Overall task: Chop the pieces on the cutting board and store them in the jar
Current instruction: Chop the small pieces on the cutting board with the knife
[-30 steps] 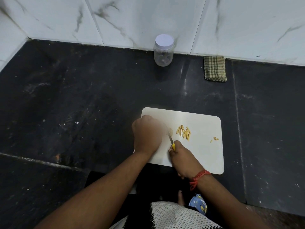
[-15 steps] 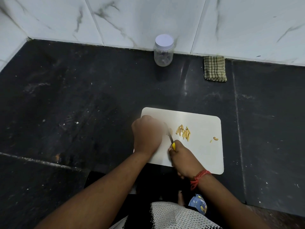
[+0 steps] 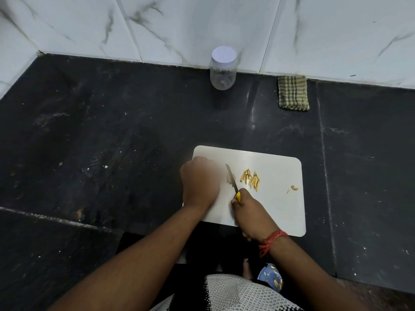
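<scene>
A white cutting board (image 3: 280, 207) lies on the black counter. Yellow cut strips (image 3: 250, 181) sit in a small heap near its middle, and two stray bits (image 3: 293, 189) lie further right. My right hand (image 3: 249, 212) grips a yellow-handled knife (image 3: 232, 180) whose blade points up and left, just left of the heap. My left hand (image 3: 199, 182) is curled on the board's left part, its fingertips beside the blade; what it holds down is mostly hidden. A clear jar (image 3: 223, 68) with a white lid on stands at the back against the wall.
A folded green checked cloth (image 3: 293, 93) lies at the back right by the marble wall. A blue patterned object (image 3: 271, 277) sits below the counter edge near my body. The dark counter (image 3: 112, 142) stretches wide to the left.
The knife blade now shows more fully beside my left hand. Both hands stay at the same place on the board. The heap and the jar have not moved.
</scene>
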